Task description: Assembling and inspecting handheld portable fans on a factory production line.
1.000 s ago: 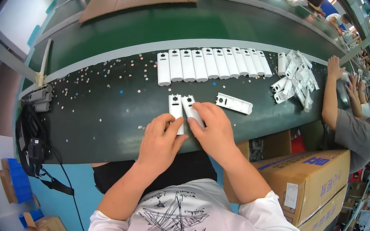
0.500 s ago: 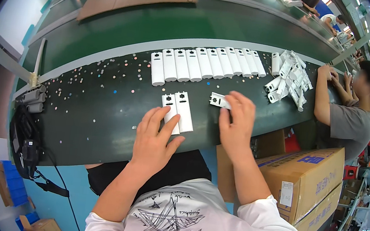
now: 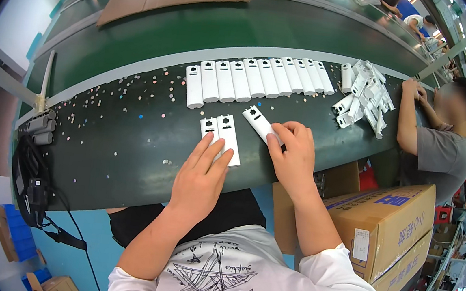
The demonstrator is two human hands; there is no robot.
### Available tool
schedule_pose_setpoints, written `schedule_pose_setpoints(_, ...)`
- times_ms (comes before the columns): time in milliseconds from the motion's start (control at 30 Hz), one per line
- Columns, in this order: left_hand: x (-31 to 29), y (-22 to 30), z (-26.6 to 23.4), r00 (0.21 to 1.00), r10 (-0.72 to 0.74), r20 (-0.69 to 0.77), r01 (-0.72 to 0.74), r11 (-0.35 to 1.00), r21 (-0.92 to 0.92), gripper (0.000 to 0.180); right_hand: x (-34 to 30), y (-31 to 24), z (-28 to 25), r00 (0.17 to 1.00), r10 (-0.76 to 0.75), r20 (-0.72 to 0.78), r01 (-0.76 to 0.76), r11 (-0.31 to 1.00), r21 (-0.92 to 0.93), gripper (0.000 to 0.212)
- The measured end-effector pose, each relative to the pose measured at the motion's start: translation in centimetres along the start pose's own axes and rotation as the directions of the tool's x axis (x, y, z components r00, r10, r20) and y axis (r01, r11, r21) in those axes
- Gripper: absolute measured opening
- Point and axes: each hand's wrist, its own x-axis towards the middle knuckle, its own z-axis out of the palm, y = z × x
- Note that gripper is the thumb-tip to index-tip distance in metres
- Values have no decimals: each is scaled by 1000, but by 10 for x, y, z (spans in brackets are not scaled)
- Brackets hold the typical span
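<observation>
Two long white plastic casings point(image 3: 229, 140) lie side by side on the dark green work surface point(image 3: 144, 158), their cut-out ends pointing away from me. My left hand point(image 3: 199, 185) rests flat over the left one, fingers stretched out and partly covering it. Just to the right, my right hand point(image 3: 293, 156) pinches the near end of a third white casing point(image 3: 256, 123) between thumb and fingers. That casing slants with its cut-out end toward the far left. Beyond them stands a neat row of several similar casings point(image 3: 240, 82), laid edge to edge.
A loose heap of white casings point(image 3: 364, 97) lies at the right, near a co-worker point(image 3: 439, 147). Small pale discs are scattered on the left. Grey cylinders point(image 3: 43, 128) and a black device with a cable point(image 3: 36, 188) sit at the left end. Cardboard boxes point(image 3: 378, 221) stand at lower right.
The casing at my right hand has moved left and turned, from lying sideways with its hollow side showing to slanting with its smooth face up. My left hand has stayed by the pair.
</observation>
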Motion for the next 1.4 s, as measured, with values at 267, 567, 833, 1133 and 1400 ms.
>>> schedule_pose_setpoints(267, 5, -6, 0, 997, -67, -32, 68, 996, 50, 33, -6, -34, 16, 983, -47, 180, 16, 986, 167, 33)
schedule_pose_setpoints(567, 3, -19, -1, 996, -85, -15, 86, 994, 68, 34, -6, -30, 17, 975, -106, 196, 66, 978, 200, 41)
schedule_pose_setpoints(833, 1, -20, -10, 986, -161, 40, 160, 987, 33, 36, 0, -17, 9, 999, -44, 28, 35, 967, 254, 44)
schedule_pose_setpoints(1133, 6, -8, -10, 992, -100, 76, 97, 994, 46, 30, 21, 100, -16, 934, 294, -202, -356, 803, -478, 48)
schedule_pose_setpoints(1400, 6, -8, -13, 995, -87, 51, 86, 996, 25, 31, -14, 24, -21, 997, 65, -35, -74, 890, -450, 35)
